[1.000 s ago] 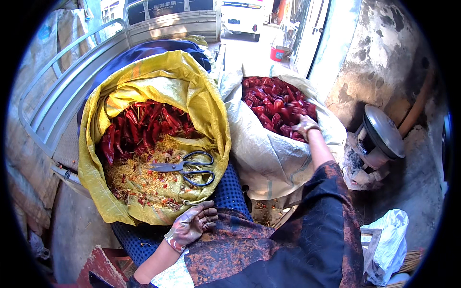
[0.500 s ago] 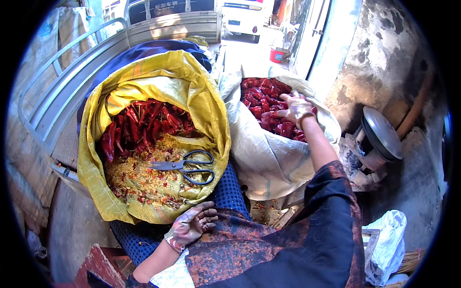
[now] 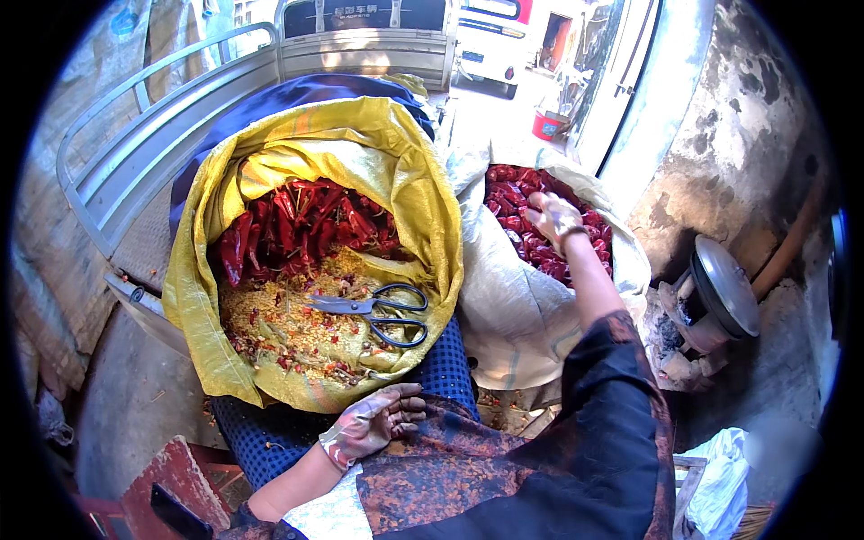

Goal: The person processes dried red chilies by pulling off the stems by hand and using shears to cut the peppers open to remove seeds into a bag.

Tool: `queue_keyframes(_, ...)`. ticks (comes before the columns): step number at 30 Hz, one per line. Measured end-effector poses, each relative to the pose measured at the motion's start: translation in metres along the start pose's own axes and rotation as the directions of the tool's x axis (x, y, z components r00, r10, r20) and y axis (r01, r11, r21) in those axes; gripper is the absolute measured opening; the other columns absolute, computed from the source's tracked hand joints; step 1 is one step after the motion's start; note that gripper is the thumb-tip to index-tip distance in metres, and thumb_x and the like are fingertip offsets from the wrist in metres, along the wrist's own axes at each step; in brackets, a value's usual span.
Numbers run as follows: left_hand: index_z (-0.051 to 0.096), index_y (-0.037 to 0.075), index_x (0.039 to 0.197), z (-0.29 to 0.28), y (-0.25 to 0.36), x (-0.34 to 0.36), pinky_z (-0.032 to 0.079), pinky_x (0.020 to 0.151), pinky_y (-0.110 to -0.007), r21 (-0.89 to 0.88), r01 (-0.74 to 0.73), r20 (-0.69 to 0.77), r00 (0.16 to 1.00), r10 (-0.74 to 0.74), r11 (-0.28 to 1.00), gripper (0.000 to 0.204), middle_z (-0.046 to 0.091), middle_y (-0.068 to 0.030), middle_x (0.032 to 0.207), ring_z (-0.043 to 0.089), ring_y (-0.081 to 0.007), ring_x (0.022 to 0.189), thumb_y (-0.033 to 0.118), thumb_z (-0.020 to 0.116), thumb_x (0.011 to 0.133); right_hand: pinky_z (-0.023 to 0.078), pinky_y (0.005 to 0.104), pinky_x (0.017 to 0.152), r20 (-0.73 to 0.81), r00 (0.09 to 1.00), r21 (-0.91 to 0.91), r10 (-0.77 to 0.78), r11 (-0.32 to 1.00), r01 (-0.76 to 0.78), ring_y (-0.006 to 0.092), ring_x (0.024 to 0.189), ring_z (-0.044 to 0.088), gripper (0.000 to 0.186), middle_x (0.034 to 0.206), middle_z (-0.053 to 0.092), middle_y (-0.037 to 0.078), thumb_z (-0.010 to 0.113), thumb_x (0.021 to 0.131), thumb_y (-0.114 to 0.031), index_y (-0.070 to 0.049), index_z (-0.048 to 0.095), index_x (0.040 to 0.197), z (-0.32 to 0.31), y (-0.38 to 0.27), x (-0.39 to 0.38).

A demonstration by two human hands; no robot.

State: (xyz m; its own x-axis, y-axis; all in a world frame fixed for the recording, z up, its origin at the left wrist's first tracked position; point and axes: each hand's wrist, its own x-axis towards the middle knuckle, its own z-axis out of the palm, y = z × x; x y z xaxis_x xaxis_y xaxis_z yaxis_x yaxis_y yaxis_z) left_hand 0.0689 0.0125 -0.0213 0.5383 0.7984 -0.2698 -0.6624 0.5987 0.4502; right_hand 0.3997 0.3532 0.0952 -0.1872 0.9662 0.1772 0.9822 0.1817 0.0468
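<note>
My right hand (image 3: 555, 219), in a thin pale glove, rests on the dark red chilies (image 3: 531, 241) heaped in a white woven sack (image 3: 508, 315). Its fingers are spread over them, tips partly hidden. My left hand (image 3: 375, 423), gloved too, lies palm up on my lap with fingers loosely bent and apart, nothing in it. Just above it a yellow woven sack (image 3: 423, 162) gapes toward me. Inside are long red chilies with stems (image 3: 301, 220) at the back and yellow seeds (image 3: 270, 315) with scraps in front. Black-handled scissors (image 3: 378, 310) lie on the seeds.
Behind the yellow sack stands a metal-railed cart bed (image 3: 117, 184) with dark blue cloth (image 3: 211, 148). A round metal pot (image 3: 724, 283) sits tilted by the stained wall at right. A worn red wooden stool (image 3: 175, 486) and a white bag (image 3: 720, 477) are low on either side.
My right hand has drawn its spread fingers in somewhat, still on the chilies. The view has shifted, so most things sit farther right. My left hand keeps its place on my lap.
</note>
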Motion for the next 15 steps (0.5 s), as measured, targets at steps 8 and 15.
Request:
queue_keyframes(8,0.044,0.000,0.128,-0.015,-0.002,0.005,0.046,0.087,-0.038,-0.061,-0.102,0.055,0.993,0.105,0.993,0.045,0.057,-0.0159,0.112,0.056,-0.0262,0.103,0.024,0.053,0.092,0.033,0.0379,0.104,0.645,0.740,-0.073,-0.189,0.949,0.305,0.0208,0.123,0.046,0.047,0.137,0.045,0.007,0.022,0.095,-0.030,-0.013,0.043,0.133,0.082,-0.074,0.004)
queue_keyframes(15,0.041,0.001,0.131,-0.016,-0.008,0.005,0.044,0.090,-0.034,-0.018,-0.037,0.173,0.984,0.040,0.999,0.046,0.056,-0.0126,0.117,0.055,-0.0220,0.108,0.024,0.052,0.093,0.038,0.0335,0.089,0.350,0.925,0.151,-0.144,0.984,0.096,0.0191,0.103,0.051,0.039,0.114,0.053,0.008,0.027,0.093,-0.027,-0.008,0.052,0.115,0.071,-0.040,0.034)
